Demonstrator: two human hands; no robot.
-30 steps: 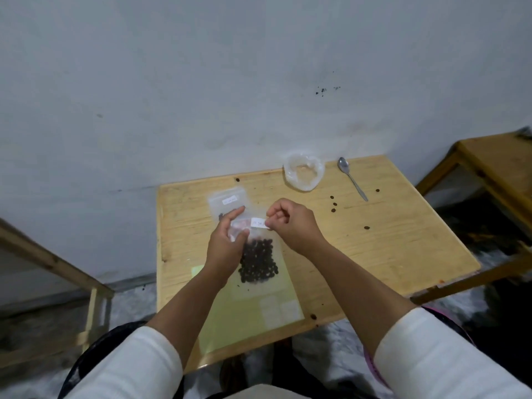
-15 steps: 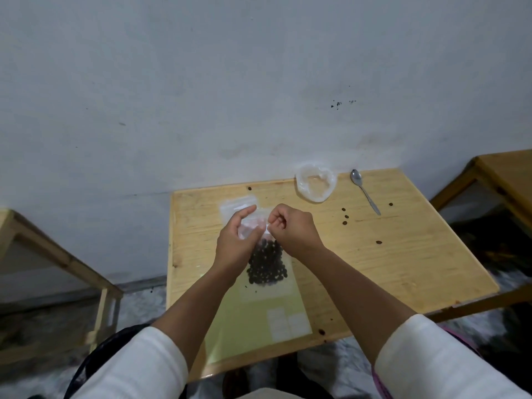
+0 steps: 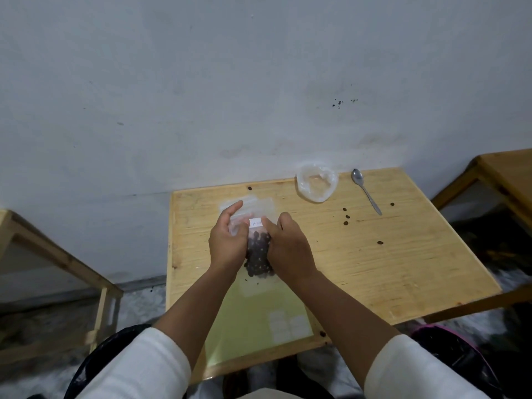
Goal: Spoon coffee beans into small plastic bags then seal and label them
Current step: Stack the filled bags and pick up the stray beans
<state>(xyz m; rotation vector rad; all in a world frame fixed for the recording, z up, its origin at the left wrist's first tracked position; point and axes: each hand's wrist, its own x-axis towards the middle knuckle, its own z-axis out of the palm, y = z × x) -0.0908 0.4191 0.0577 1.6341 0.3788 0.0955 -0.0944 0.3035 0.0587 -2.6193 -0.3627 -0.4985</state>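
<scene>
Small clear bag (image 3: pixel 257 249) of dark coffee beans (image 3: pixel 259 256) – on the table, white label (image 3: pixel 255 222) near its top. Spoon (image 3: pixel 365 190) lies bowl-up at far right – loose beans (image 3: pixel 346 216) beside it.

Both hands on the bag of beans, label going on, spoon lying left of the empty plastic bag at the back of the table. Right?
Not quite. In the head view the spoon lies to the right of the empty plastic bag, not left. The rest holds: left hand and right hand are on the bag of beans, with the label near its top.
</scene>
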